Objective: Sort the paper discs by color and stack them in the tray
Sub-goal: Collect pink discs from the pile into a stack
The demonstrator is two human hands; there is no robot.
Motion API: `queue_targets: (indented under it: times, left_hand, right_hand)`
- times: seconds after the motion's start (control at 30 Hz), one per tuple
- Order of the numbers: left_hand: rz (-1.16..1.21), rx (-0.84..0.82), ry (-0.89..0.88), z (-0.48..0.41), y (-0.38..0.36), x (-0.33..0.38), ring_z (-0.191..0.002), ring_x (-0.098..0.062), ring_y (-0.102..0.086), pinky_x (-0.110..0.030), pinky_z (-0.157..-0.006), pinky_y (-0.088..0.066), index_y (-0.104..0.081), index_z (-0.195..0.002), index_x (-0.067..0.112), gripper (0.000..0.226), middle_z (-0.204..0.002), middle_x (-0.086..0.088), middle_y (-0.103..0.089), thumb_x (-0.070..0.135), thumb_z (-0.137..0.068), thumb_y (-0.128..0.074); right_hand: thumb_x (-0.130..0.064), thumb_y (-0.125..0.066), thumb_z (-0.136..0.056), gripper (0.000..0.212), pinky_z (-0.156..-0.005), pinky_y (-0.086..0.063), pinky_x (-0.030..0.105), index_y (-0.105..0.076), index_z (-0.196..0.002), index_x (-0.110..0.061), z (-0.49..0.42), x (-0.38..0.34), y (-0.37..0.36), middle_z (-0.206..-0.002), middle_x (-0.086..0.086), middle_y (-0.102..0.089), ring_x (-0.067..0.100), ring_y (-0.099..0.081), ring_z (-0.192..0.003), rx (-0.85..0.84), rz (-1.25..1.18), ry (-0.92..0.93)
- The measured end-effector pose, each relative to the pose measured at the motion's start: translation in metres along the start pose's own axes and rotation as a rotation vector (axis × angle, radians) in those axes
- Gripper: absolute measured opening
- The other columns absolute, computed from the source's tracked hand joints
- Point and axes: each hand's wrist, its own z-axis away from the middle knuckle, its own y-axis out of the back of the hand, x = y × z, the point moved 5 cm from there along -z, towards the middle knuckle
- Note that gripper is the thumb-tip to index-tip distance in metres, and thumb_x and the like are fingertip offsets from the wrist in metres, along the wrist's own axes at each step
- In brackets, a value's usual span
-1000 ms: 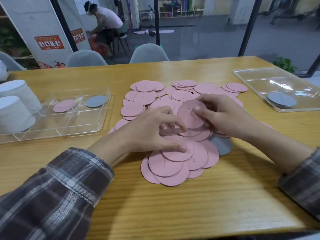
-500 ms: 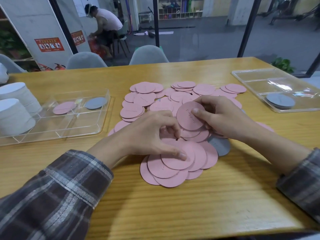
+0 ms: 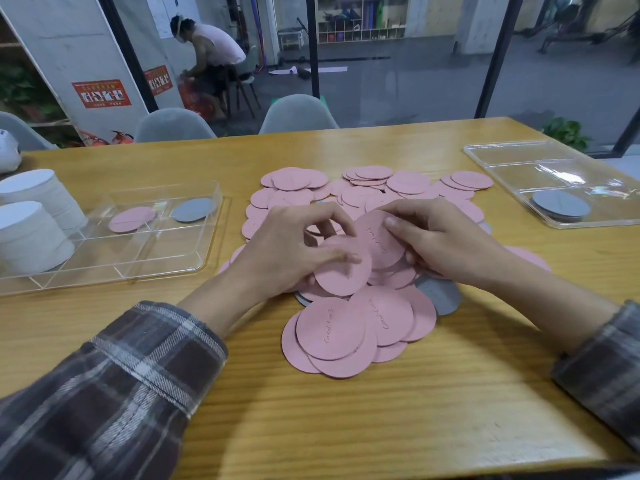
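We log the counter [image 3: 381,427] as wood, lengthwise grain, smooth with a low satin sheen. Pink discs [image 3: 330,329]: thin paper or card, matt, faint script pressed into the faces. Grey disc [image 3: 438,296] poking out of the pile toward the counter's right edge: same matt stock. Left tray [image 3: 138,252] and right tray [image 3: 512,161], at the counter's left and right edges: clear hard plastic, glossy, glare streaks on the right one. White stacks [image 3: 31,233] at the left edge: matt white, paper-like, can't tell closer. Sleeves [image 3: 114,393]: woven plaid cloth, soft, slightly fuzzy. Chairs [image 3: 298,114] past the far edge: smooth matt grey shells, plastic-looking.
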Motion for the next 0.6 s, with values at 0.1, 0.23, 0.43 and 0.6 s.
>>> queue_targets:
  times: [0.1,0.23,0.43,0.6]
  left_hand:
    - [0.063,0.067,0.029,0.002,0.000,0.000,-0.037,-0.028,-0.057,-0.032,-0.034,-0.040,-0.067,-0.095,0.017,0.031,-0.078,0.004,-0.067,0.020,-0.077,-0.092]
    - [0.068,0.113,0.038,0.001,0.002,-0.002,-0.044,-0.029,-0.062,-0.038,-0.041,-0.044,-0.062,-0.087,0.008,0.030,-0.076,-0.003,-0.066,0.016,-0.079,-0.090]
    - [0.094,0.122,0.092,0.000,0.002,-0.007,-0.059,-0.022,-0.073,-0.044,-0.063,-0.062,-0.068,-0.097,0.010,0.014,-0.088,0.000,-0.072,0.004,-0.090,-0.078]
    - [0.070,0.190,0.111,0.002,0.002,-0.009,-0.068,-0.014,-0.073,-0.022,-0.069,-0.059,-0.068,-0.109,0.017,0.035,-0.078,-0.002,-0.075,0.014,-0.082,-0.088]
  right_hand:
    - [-0.016,-0.049,-0.105,0.021,-0.040,-0.037,0.015,-0.067,-0.117,-0.019,0.000,-0.001,-0.001,-0.051,-0.016,-0.055,0.004,-0.050,-0.044,0.010,0.006,0.017]
    - [-0.014,-0.050,-0.104,0.016,-0.040,-0.037,0.015,-0.065,-0.110,-0.017,0.000,-0.001,-0.002,-0.052,-0.011,-0.054,0.005,-0.049,-0.041,0.015,-0.025,0.027]
    - [-0.014,-0.047,-0.106,0.023,-0.041,-0.039,0.017,-0.066,-0.111,-0.026,-0.002,0.002,0.000,-0.058,0.005,-0.062,0.020,-0.055,-0.046,0.019,-0.075,0.019]
    - [-0.015,-0.042,-0.107,0.028,-0.045,-0.042,0.020,-0.067,-0.109,-0.029,-0.002,0.003,-0.002,-0.060,0.010,-0.062,0.017,-0.055,-0.046,0.007,-0.106,0.017]
